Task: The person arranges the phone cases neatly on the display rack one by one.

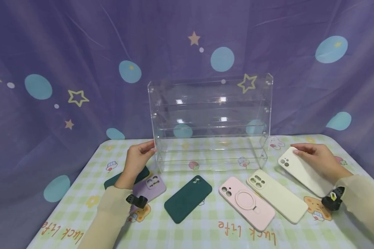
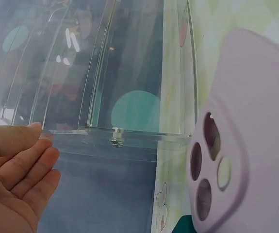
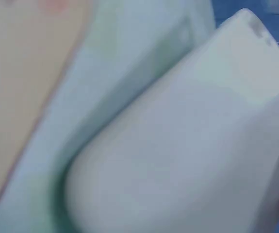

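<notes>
My left hand (image 1: 137,157) is at the left side panel of a clear acrylic display rack (image 1: 212,160), thumb and fingertips pinching its edge. Near that forearm lie a purple phone case (image 2: 270,121) and a dark green phone case (image 1: 143,174), both partly covered by the arm. At the right, my right hand (image 1: 319,157) grips a white phone case (image 1: 302,171) near its camera-hole end, thumb on top. This case is tilted and casts a shadow on the cloth; the right wrist view of it is blurred.
Another dark green case (image 1: 188,199), a pink case with a ring (image 1: 263,218) and a cream case (image 1: 278,199) lie in front of the rack. A checked cloth (image 1: 205,237) covers the table. Behind hangs a purple curtain (image 1: 180,24) with stars and ovals.
</notes>
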Tool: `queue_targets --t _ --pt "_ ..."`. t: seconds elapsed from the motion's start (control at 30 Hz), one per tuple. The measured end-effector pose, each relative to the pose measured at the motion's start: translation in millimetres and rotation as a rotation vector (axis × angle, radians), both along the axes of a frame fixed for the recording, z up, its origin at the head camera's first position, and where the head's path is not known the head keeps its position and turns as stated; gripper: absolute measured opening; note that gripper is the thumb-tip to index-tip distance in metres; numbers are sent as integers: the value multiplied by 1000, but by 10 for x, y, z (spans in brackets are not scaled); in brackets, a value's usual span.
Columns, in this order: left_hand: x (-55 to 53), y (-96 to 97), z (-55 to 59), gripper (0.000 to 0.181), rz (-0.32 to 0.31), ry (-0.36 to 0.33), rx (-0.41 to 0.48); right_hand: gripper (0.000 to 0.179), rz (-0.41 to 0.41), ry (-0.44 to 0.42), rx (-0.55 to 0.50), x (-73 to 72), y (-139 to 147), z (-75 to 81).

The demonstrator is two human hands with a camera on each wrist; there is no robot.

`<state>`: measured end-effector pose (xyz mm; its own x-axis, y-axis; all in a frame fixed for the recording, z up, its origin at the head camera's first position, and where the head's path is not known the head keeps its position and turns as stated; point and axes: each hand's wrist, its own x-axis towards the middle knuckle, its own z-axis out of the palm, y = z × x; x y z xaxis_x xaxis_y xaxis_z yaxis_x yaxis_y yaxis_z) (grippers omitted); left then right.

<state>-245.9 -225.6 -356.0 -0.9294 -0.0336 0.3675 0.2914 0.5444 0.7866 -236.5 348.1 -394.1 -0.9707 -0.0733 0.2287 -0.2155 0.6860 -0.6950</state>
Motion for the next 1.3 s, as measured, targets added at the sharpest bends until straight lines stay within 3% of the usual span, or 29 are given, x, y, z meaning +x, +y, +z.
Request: queue_targets --t 0.23,0.4,0.47,0.63,0.73,0.93,1.3 --pt "8 10 -7 30 11 -13 8 45 20 -58 36 -29 -44 272" --pt "7 8 -7 28 17 4 3 54 -26 -135 14 -44 -38 499" --pt "6 4 -6 28 18 13 -3 49 -52 -159 -18 -57 -38 593" --pt "12 -9 -4 27 25 22 -7 10 -35 -173 -266 -106 -56 855" --pt "24 -3 1 27 23 18 0 20 -2 -171 -439 -148 -82 1044" --pt "24 21 20 26 20 28 5 11 -36 -154 -537 -227 -184 1463" --pt "4 6 -11 26 18 31 -4 18 65 -145 -915 -361 -485 2028"
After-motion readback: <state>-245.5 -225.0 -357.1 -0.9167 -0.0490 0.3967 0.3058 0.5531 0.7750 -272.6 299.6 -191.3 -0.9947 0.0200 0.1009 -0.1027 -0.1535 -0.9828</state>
